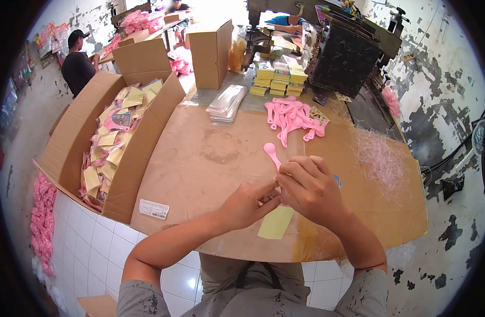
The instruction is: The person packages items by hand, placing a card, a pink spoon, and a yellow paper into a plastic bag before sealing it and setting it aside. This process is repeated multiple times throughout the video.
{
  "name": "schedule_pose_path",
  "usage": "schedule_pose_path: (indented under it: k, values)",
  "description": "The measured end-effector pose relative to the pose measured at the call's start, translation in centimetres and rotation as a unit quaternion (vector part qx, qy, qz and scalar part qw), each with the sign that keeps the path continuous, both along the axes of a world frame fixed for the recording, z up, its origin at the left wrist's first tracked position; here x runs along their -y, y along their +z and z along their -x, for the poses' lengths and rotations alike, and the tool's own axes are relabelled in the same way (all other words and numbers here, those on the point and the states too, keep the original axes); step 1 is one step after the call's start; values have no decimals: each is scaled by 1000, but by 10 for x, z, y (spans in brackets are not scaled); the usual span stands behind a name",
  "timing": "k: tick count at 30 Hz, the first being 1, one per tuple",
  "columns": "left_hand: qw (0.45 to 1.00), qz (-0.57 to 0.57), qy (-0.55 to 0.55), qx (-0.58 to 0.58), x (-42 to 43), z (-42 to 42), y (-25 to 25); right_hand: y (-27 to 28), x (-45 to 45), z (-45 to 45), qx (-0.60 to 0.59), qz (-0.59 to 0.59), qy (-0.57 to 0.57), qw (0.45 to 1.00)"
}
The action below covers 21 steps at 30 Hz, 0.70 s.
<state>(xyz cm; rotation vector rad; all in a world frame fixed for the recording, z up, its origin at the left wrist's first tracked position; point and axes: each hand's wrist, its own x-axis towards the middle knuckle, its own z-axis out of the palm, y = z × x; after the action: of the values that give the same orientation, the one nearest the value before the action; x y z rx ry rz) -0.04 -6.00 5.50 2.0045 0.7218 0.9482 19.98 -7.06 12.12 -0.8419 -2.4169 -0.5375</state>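
Pink, the spoon point(271, 151) is pointing away from us; our right grip point(310, 189) is apparently pinching its handle above the bench point(184, 169), probably leaving the bowl clear. Our left grip point(247, 203) is meeting the right; their overlap is hiding whether it is pinching anything, so we can't tell. More spoons point(294, 117) are lying heaped ahead, likely for easy reach.

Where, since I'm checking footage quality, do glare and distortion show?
All in the head view: glare spot on the floor tiles; background washed out at top centre; near edge of the worktable bowed, probably lens distortion; frame corners dark; pink spoon fairly sharp.
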Motion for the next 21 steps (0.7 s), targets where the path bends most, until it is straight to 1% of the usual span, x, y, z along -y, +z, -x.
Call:
schedule_pose_path:
  k: [2,3,5,6,8,9,10,11,12,13,14,15,16,17,18,19,20,21]
  values:
    - [1000,-15,-10,-22,-1,0,-8,-1,-1,0,57,-27,-20,998]
    - [999,-24,-16,-33,-2,-1,-10,-2,-2,0,40,-3,-30,999]
    - [1000,-23,-16,2,-2,-3,-8,-3,-5,-1,5,44,-51,998]
    - [999,-21,-15,20,-2,-2,-7,-6,-9,-6,-27,42,-76,996]
    - [998,35,-43,23,-2,-1,-7,-11,-19,-29,-89,39,-122,988]
    - [996,63,-57,25,-3,0,-6,-1,-18,-43,-222,238,-124,937]
    - [988,121,-68,68,-4,0,-5,10,-15,-63,-341,423,-118,831]
    - [975,178,-79,110,-5,0,-2,13,-12,-93,-381,490,-59,782]
    - [956,234,-91,151,-6,0,-1,17,-10,-124,-419,552,-8,721]
    - [955,241,-89,148,-8,1,-1,14,-13,-158,-457,585,57,667]
    - [954,247,-87,145,-11,2,-2,5,-23,-205,-512,583,131,617]
    - [953,256,-85,142,-11,2,-3,-5,-33,-247,-556,557,154,597]
    - [952,254,-80,151,-11,1,-5,-14,-40,-280,-577,518,134,617]
    - [951,253,-76,160,-11,-1,-6,-24,-38,-282,-522,443,18,728]
    - [951,250,-69,169,-11,-2,-6,-33,-37,-283,-452,366,-116,805]
    - [948,256,-67,175,-11,-1,-6,-44,-32,-284,-365,269,-234,860]
    - [946,263,-65,180,-11,-1,-6,-54,-26,-284,-266,163,-345,885]
    - [943,268,-63,187,-12,-2,-5,-56,-23,-278,-158,49,-442,882]
